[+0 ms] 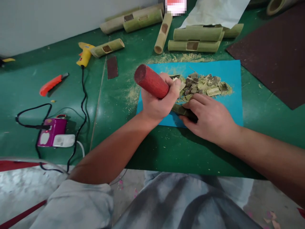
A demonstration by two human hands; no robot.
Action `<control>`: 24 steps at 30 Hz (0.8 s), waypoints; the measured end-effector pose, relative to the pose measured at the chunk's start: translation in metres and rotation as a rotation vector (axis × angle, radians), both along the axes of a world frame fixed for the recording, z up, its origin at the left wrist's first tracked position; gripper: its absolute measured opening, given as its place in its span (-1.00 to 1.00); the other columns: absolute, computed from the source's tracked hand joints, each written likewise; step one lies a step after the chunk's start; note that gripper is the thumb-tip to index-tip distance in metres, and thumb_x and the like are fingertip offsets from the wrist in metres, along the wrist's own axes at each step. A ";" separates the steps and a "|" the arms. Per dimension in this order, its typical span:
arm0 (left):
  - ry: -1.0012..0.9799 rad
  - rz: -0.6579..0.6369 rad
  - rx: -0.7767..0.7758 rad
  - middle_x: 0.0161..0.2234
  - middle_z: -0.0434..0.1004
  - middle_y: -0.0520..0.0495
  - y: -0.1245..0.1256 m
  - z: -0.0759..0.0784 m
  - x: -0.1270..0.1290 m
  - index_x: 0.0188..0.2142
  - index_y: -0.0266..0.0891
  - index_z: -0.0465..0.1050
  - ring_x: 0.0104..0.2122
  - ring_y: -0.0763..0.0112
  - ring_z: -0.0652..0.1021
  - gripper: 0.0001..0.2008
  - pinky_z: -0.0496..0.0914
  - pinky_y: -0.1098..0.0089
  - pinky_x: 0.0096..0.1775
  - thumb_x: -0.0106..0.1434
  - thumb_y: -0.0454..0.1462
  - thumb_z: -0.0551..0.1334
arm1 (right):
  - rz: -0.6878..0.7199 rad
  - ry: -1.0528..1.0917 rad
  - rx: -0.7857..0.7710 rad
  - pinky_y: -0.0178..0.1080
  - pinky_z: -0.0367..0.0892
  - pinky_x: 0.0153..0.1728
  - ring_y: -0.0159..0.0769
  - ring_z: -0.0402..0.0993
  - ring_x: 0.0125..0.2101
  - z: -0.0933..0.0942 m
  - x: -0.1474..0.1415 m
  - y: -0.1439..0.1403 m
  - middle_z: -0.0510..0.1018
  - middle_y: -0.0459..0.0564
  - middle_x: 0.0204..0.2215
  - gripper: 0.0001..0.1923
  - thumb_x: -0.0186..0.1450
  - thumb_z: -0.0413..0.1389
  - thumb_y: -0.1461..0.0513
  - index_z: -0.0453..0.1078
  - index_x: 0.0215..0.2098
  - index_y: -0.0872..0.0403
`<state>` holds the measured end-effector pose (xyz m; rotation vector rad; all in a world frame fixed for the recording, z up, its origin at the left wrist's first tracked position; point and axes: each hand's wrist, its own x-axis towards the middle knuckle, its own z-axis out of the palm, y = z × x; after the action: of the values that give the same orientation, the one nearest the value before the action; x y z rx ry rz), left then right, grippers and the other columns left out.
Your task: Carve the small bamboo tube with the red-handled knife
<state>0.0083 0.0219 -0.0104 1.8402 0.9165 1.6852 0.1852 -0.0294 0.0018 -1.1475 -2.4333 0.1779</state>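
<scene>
My left hand (158, 103) is wrapped round a thick red cylindrical handle (152, 82), which tilts up toward me; whatever lies at its lower end is hidden by the hand. In my right hand (209, 117), a dark greenish strip (181, 110), which looks like a bamboo piece, is pinched close to the left hand. Both hands are over a blue sheet (232, 73). Just beyond them lies a pile of bamboo scraps and shavings (205, 84).
Bamboo tubes with cut openings (194, 46) lie at the back of the green table (133, 152). At left are a yellow glue gun (85, 55), an orange utility knife (52, 85) and a purple power adapter (53, 131) with cords. A dark brown sheet (274, 57) covers the right side.
</scene>
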 end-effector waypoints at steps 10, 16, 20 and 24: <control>0.015 -0.015 0.030 -0.61 0.18 0.09 0.007 -0.003 0.003 -0.60 -0.14 0.23 -0.59 0.49 0.24 -0.48 0.23 0.30 -0.48 0.40 -0.01 0.32 | 0.028 0.029 -0.109 -0.16 0.33 -0.27 -0.12 0.50 -0.25 0.001 0.003 0.006 0.56 0.10 -0.33 -0.79 0.37 0.08 0.19 0.52 -0.31 0.09; -0.011 -0.139 0.015 -0.64 0.14 0.12 0.008 -0.010 -0.005 -0.60 -0.16 0.20 -0.63 0.54 0.20 -0.45 0.11 0.32 -0.54 0.38 0.01 0.36 | 0.037 0.022 -0.126 -0.15 0.35 -0.27 -0.12 0.52 -0.25 0.001 0.004 0.007 0.57 0.11 -0.33 -0.76 0.40 0.06 0.16 0.52 -0.31 0.09; -0.139 -0.071 0.009 -0.64 0.22 0.11 0.009 -0.007 0.000 -0.61 -0.18 0.26 -0.62 0.56 0.26 -0.48 0.19 0.34 -0.52 0.41 -0.07 0.36 | -0.008 -0.016 -0.098 -0.14 0.36 -0.27 -0.08 0.54 -0.22 0.002 0.004 0.006 0.59 0.14 -0.30 -0.79 0.37 0.11 0.17 0.54 -0.29 0.12; -0.152 -0.086 0.003 -0.58 0.28 0.09 0.007 -0.002 0.005 -0.57 -0.15 0.35 -0.59 0.54 0.31 -0.55 0.25 0.33 -0.49 0.40 -0.09 0.37 | -0.034 -0.039 -0.094 -0.14 0.36 -0.28 -0.07 0.55 -0.23 0.004 0.004 0.004 0.60 0.14 -0.26 -0.82 0.34 0.19 0.17 0.55 -0.22 0.13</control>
<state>0.0132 0.0285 -0.0119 1.7014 0.7625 1.7463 0.1892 -0.0255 0.0056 -1.2431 -2.4610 0.2644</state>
